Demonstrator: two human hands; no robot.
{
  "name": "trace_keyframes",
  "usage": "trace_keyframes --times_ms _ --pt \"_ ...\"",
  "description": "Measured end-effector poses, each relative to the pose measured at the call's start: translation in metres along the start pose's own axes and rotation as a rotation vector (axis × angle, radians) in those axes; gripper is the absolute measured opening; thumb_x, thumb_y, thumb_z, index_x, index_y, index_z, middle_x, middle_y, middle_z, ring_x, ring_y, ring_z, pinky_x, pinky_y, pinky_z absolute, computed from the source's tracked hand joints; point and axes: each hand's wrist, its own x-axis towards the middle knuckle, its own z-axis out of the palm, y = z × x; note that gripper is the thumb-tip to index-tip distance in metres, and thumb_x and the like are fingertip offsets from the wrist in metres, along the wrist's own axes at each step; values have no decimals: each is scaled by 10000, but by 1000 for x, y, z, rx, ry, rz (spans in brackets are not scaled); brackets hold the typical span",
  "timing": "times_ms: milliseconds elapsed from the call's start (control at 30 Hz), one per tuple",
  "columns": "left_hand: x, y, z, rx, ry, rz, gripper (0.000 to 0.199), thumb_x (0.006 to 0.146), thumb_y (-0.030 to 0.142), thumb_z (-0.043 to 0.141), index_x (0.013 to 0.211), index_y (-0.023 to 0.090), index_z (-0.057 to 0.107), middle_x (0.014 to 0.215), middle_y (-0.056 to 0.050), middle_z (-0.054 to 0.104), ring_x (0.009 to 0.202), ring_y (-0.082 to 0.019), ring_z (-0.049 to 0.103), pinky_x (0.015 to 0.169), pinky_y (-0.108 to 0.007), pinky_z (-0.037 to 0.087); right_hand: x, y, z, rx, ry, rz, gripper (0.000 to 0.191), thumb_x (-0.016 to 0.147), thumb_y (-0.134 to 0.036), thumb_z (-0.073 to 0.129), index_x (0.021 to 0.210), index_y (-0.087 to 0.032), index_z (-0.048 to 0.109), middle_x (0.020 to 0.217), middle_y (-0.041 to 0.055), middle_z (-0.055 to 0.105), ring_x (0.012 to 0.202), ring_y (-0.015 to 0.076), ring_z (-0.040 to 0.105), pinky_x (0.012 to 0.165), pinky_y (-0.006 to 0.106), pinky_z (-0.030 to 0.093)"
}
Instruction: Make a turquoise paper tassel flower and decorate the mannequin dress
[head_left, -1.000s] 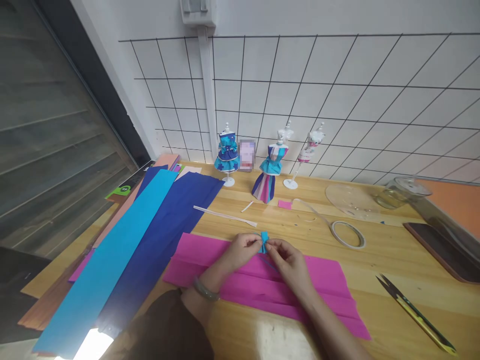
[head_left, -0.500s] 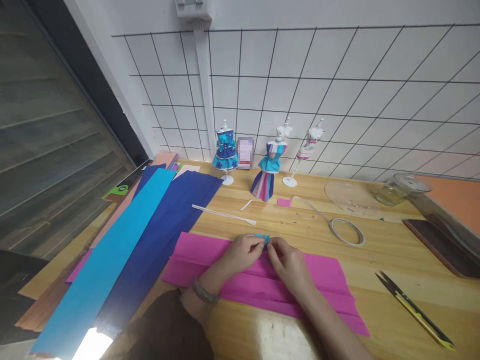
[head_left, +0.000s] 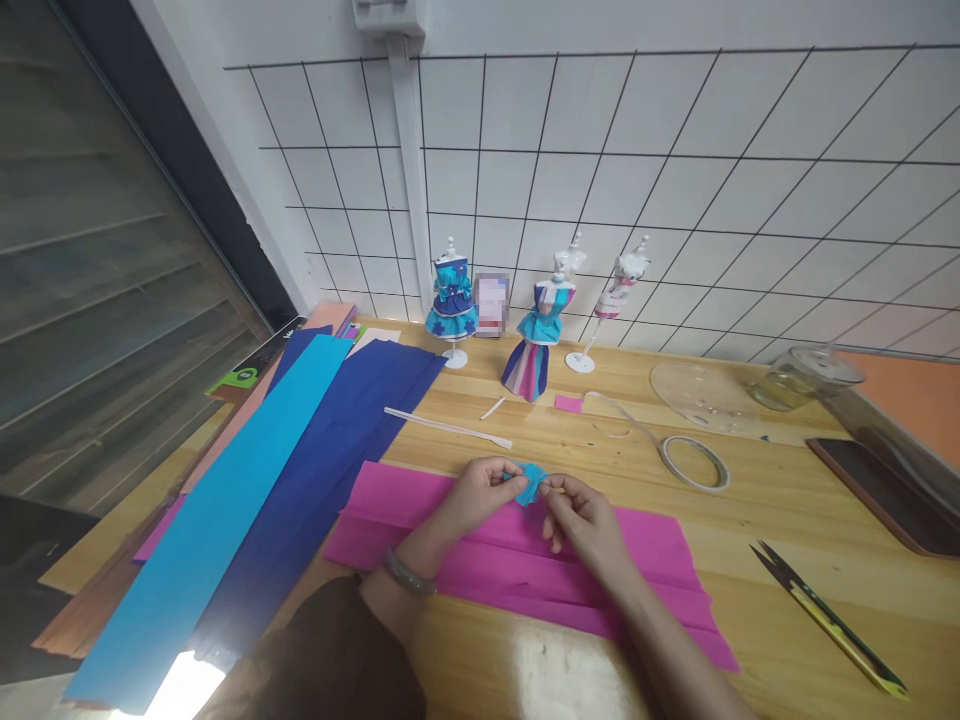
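Note:
A small piece of crinkled blue paper (head_left: 532, 484) is spread between my two hands. My left hand (head_left: 487, 492) pinches its left side between thumb and fingers. At its right edge my right hand (head_left: 583, 515) has thumb and forefinger closed on it, the other fingers curled below. Both hands are above a large folded sheet of pink paper (head_left: 525, 575) that lies on the wooden table (head_left: 750, 610). My fingertips hide the paper's outer edges.
Small dress forms in paper dresses (head_left: 452, 300) stand along the tiled wall. Long blue sheets (head_left: 247, 480) cover the left side. To the right lie a roll of tape (head_left: 696, 464), yellow-handled snips (head_left: 829, 620), a dark phone-like slab (head_left: 885, 495) and a glass jar (head_left: 802, 378).
The blue piece was bunched and mostly covered by my fingers; now it is opened out and shows more. My right hand has shifted slightly right, away from the left.

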Motion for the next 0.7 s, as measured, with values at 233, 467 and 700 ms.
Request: trace_keyframes --times_ms 233,467,700 --pt "1 -3 -2 -11 12 -5 248 711 349 627 742 108 578 674 -18 596 608 -92 522 611 -214 403 1 -3 -1 14 -5 -18 374 733 -540 538 774 -169 547 484 -20 580 321 88 464 364 211 354" --pt "0 -1 2 5 37 -17 260 650 347 677 707 114 576 620 8 567 548 -74 479 554 -200 374 4 7 4 7 63 -63 351 697 -511 608 659 -186 479 409 -79 425 317 60 344 341 194 255" --pt "0 0 0 -42 -42 -33 357 704 423 622 857 100 628 766 -48 625 672 -112 538 664 -238 409 2 4 -2 -8 42 -97 322 728 -473 600 671 -163 535 465 -53 452 379 60 376 389 195 286"
